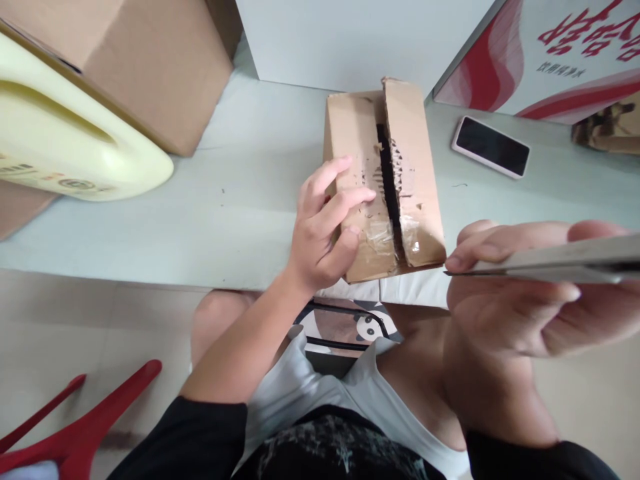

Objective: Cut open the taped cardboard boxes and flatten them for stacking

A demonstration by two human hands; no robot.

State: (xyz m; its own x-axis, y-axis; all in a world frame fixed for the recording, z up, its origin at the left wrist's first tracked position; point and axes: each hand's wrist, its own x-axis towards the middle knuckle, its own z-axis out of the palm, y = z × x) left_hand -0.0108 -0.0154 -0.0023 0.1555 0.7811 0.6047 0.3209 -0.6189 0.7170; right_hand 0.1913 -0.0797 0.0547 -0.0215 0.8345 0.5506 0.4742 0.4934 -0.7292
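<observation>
A small brown cardboard box (pixel 357 133) stands near the table's front edge, its top flaps slightly parted over a dark gap with torn edges and clear tape. My left hand (pixel 325 230) rests on the box's left flap, fingers apart and holding nothing. At the right, my right hand (pixel 530 300) is raised close to the camera, its fingers closed round a thin, flat grey object (pixel 550 260) seen edge-on. The pointed left end of this object is beside the box's front right corner; whether they touch I cannot tell.
On the pale table (pixel 250 160) lies a phone (pixel 493 147) at the right. A yellow bottle (pixel 100 147) and large carton (pixel 160 73) are at left. Behind are a white box (pixel 345 40) and a red-and-white carton (pixel 540 60). A red stool (pixel 95 427) stands lower left.
</observation>
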